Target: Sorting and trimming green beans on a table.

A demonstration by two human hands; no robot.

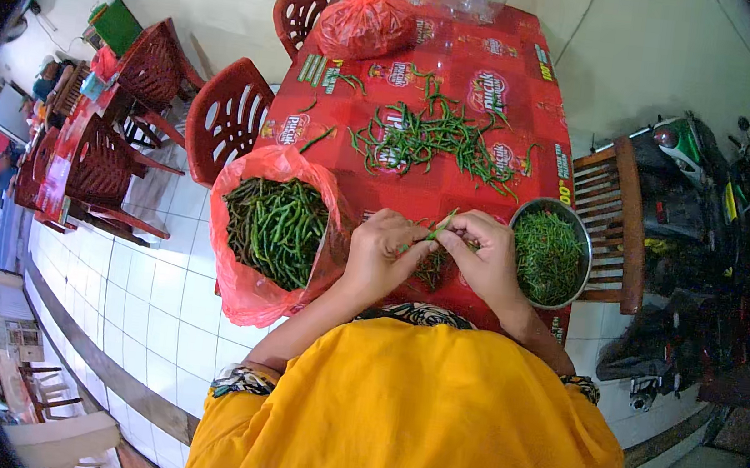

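Both hands meet low over the table, close to my body. My left hand [381,252] pinches one end of a green chilli [441,227], and my right hand [484,252] grips its other end between thumb and fingers. Beneath them lies a small heap of thin green bits [431,271], partly hidden by the hands. Left of my left hand, an open red plastic bag [232,287] is filled with green chillies [276,230]. A round metal bowl [583,273] at my right wrist is full of thin green stalk-like pieces [548,259]. Loose green chillies [440,138] spread beyond my hands.
A red printed tablecloth [326,181] covers the table. A tied red plastic bag [366,27] sits at its far left. Red plastic chairs [229,119] line the left side; a wooden slatted chair [626,226] stands right, with motorcycles [691,157] beyond it.
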